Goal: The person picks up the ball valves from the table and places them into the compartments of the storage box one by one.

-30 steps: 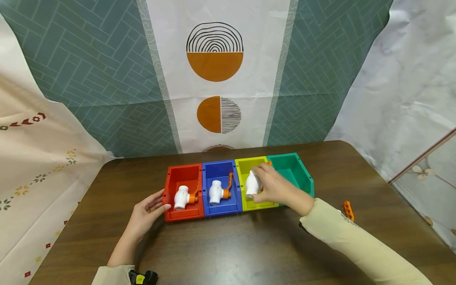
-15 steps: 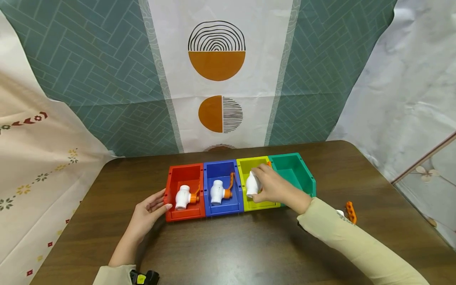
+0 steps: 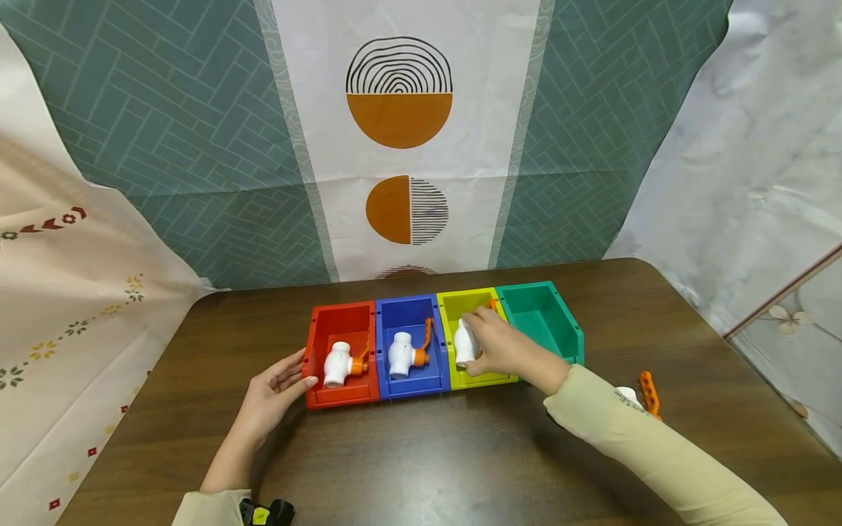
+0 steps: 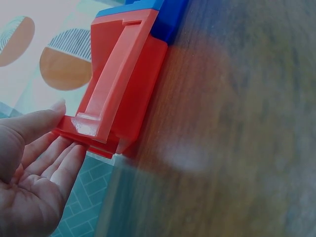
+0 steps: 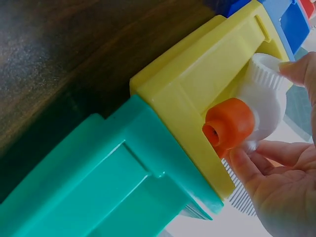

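My left hand holds the left front edge of the red bin, with the thumb over the rim and the fingers against the outside. In the right wrist view, my right hand grips a white plastic ball valve with an orange cap, thumb at one end and fingers at the other. This valve is inside the yellow bin, its ribbed end towards the front. A similar valve lies in the red bin, and another valve in the blue bin, both with orange handles.
A green bin adjoins the yellow one, so the bins form a row on the brown wooden table. Right of them, another orange-handled valve is partly hidden behind my right sleeve. A patterned cloth hangs behind the table.
My right hand has lowered slightly with the valve inside the yellow bin. The left hand keeps its place at the red bin. The whole head view has shifted a little.
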Demonstrator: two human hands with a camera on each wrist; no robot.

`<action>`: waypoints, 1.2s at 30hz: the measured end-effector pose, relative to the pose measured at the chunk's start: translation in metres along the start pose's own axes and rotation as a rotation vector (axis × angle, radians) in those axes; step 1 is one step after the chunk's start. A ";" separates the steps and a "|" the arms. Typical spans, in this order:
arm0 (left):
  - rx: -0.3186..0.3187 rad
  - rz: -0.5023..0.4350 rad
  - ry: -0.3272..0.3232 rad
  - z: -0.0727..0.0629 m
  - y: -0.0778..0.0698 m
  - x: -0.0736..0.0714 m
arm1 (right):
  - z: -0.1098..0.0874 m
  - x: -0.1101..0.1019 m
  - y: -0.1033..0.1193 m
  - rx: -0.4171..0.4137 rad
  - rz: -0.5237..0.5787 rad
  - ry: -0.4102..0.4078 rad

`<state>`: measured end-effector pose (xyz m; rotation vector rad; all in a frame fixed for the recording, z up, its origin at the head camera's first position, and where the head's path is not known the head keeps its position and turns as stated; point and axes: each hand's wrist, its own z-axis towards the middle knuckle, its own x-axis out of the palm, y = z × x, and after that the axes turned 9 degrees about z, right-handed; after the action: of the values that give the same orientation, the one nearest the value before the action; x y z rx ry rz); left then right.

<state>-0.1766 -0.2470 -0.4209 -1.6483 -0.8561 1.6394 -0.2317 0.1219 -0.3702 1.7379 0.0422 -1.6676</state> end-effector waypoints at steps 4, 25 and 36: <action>0.002 -0.001 0.000 0.000 0.000 0.000 | 0.002 0.002 -0.001 0.018 -0.005 0.016; -0.011 0.000 0.007 0.000 0.000 0.001 | 0.010 0.006 -0.008 0.026 0.027 0.115; -0.017 0.012 0.008 0.000 0.000 0.000 | 0.019 0.010 -0.009 0.093 0.022 0.158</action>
<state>-0.1763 -0.2468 -0.4208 -1.6733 -0.8605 1.6366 -0.2511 0.1143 -0.3813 1.9299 0.0183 -1.5354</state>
